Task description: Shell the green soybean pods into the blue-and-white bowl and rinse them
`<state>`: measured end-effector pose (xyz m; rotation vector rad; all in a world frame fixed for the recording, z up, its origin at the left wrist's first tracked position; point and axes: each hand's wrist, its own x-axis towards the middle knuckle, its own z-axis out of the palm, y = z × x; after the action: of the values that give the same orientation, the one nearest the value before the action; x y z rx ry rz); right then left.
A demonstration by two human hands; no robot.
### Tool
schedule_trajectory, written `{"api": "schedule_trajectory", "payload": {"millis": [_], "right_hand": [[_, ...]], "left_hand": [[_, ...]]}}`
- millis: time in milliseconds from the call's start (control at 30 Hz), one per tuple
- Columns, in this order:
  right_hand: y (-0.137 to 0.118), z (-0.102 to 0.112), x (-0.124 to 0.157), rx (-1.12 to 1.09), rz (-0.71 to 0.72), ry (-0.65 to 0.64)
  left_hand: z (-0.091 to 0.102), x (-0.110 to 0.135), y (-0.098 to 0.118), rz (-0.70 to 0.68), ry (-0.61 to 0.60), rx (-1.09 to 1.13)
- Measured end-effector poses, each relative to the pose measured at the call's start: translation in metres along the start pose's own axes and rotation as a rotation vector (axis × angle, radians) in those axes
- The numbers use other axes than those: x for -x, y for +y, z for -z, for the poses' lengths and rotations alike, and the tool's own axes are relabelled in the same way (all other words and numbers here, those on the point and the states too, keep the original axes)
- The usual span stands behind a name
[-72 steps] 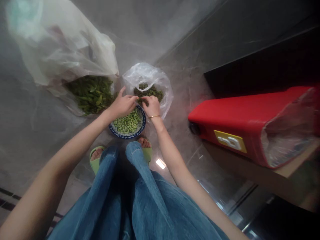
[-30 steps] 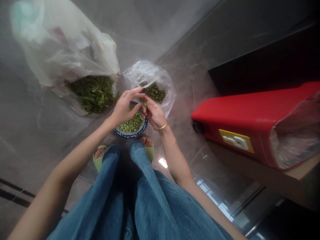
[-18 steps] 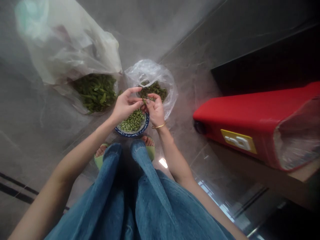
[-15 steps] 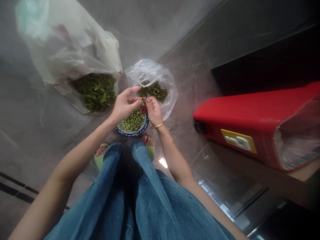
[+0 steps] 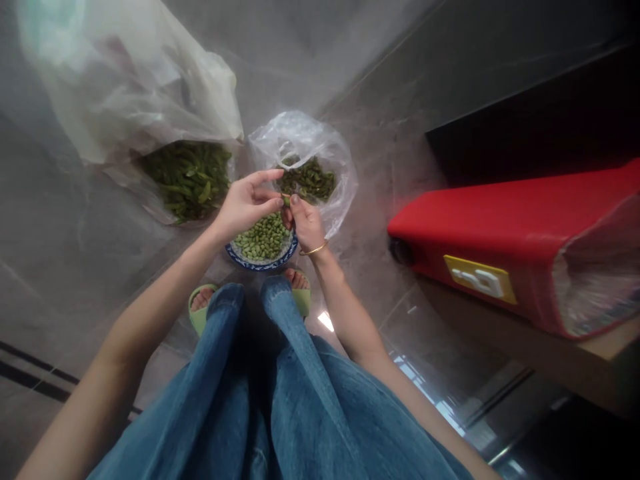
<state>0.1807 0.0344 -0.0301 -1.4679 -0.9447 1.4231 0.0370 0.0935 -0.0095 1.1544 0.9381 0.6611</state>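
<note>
Above a blue-and-white bowl (image 5: 289, 256), a small green bean pod (image 5: 286, 199) is pinched between my hands. My right hand (image 5: 306, 220), with a gold bangle at its wrist, grips one end between thumb and fingers. The thumb and a bent finger of my left hand (image 5: 246, 201) close on the other end, while its index finger stretches out. Shelled green beans (image 5: 263, 239) lie in the bowl, partly hidden under the hands. Just beyond, a clear plastic bag (image 5: 340, 157) holds empty-looking pods (image 5: 315, 180). To the left, a large whitish bag (image 5: 165, 100) lies open with green pods (image 5: 193, 177) inside.
On the right, a red case (image 5: 480, 220) with a yellow label rests on a wooden ledge (image 5: 565, 360). My feet in green slippers (image 5: 199, 319) stand close behind the bowl on the grey tiled floor (image 5: 395, 160).
The view has shifted very slightly. Both hands stay together over the bowl with the pod between them, fingers moving only a little.
</note>
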Motion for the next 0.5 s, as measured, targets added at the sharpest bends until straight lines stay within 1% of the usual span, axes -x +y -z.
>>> {"api": "schedule_trajectory", "payload": {"millis": [167,333,500], "right_hand": [[-0.0047,-0.001,0.0037,0.075,0.011,0.043],[-0.0079,-0.0034,0.0054,0.039,0.003,0.056],[-0.0086,-0.0086,0.0067,-0.023,-0.015,0.052]], "left_hand": [[-0.0009,0.0019,-0.0068,-0.127,0.021,-0.022],[-0.0034,0.0028,-0.0104,-0.138,0.044,-0.023],[-0.0056,0.0034,-0.0094,-0.143,0.065,-0.031]]}}
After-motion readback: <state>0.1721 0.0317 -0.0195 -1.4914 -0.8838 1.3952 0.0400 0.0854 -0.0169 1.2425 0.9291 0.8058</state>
